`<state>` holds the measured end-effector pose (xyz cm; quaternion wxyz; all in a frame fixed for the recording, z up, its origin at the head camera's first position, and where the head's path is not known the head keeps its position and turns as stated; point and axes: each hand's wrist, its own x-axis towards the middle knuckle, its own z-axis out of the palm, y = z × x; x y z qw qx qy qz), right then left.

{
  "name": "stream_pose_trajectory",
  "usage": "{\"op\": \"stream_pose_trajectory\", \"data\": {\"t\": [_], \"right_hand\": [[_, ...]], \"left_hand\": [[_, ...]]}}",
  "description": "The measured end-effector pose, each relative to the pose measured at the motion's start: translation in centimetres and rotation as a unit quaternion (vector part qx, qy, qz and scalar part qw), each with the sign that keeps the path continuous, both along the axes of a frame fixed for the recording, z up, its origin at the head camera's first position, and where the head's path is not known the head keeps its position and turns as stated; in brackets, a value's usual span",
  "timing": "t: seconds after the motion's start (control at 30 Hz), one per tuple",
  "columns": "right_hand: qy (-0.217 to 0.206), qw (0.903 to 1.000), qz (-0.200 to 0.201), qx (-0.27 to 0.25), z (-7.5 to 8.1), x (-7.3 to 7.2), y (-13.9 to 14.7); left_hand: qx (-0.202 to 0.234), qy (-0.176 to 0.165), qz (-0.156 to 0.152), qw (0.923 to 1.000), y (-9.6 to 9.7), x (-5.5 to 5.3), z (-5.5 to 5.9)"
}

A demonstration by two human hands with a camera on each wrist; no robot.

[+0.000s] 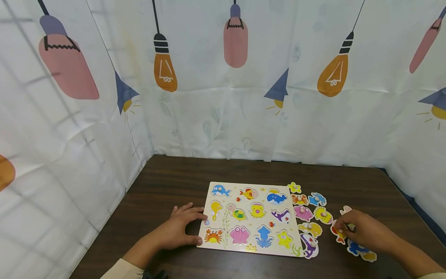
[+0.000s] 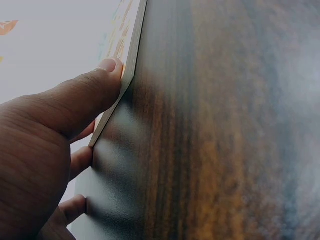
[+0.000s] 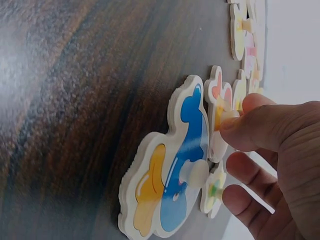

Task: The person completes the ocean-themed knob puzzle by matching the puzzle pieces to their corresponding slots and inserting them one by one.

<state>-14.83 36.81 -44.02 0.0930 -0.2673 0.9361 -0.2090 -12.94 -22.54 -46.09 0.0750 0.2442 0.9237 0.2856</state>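
My left hand [image 1: 181, 228] rests at the near left corner of a wooden puzzle board [image 1: 256, 250]. Its thumb [image 2: 95, 87] presses the board's near edge, and the other fingers spread along the left side. On the right, my right hand [image 1: 369, 230] pinches the white knob of a red and yellow fish puzzle piece [image 3: 218, 100] between thumb and fingertips. The fish piece lies close to the table, partly covered by the hand. Beside it lies a blue whale puzzle piece [image 3: 175, 182] with its own knob. A piece with green on it [image 3: 215, 190] shows below my fingers.
Several knobbed pieces lie right of the board, including a pink shell [image 1: 303, 214], a yellow octopus [image 1: 323, 215], a blue squid [image 1: 317, 199] and a purple whale [image 1: 309, 246]. The brown table [image 1: 181, 174] meets a printed white curtain [image 1: 223, 116] at its back.
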Motion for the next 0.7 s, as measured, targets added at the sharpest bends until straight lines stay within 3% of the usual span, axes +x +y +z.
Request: {"op": "stream_pose_trajectory", "data": {"t": [0.3,0.47,0.7], "right_hand": [[0.015,0.9999,-0.009,-0.001,0.3,0.3,-0.4],[0.035,0.9986,-0.035,0.018,0.5,0.5,-0.9],[0.127,0.9898,-0.063,0.012,0.5,0.8,-1.9]], "left_hand": [[0.004,-0.004,-0.001,1.0000,0.1,0.0,0.1],[0.003,-0.004,0.000,1.0000,0.1,0.0,0.1],[-0.001,-0.005,0.003,1.0000,0.0,-0.1,0.0]]}}
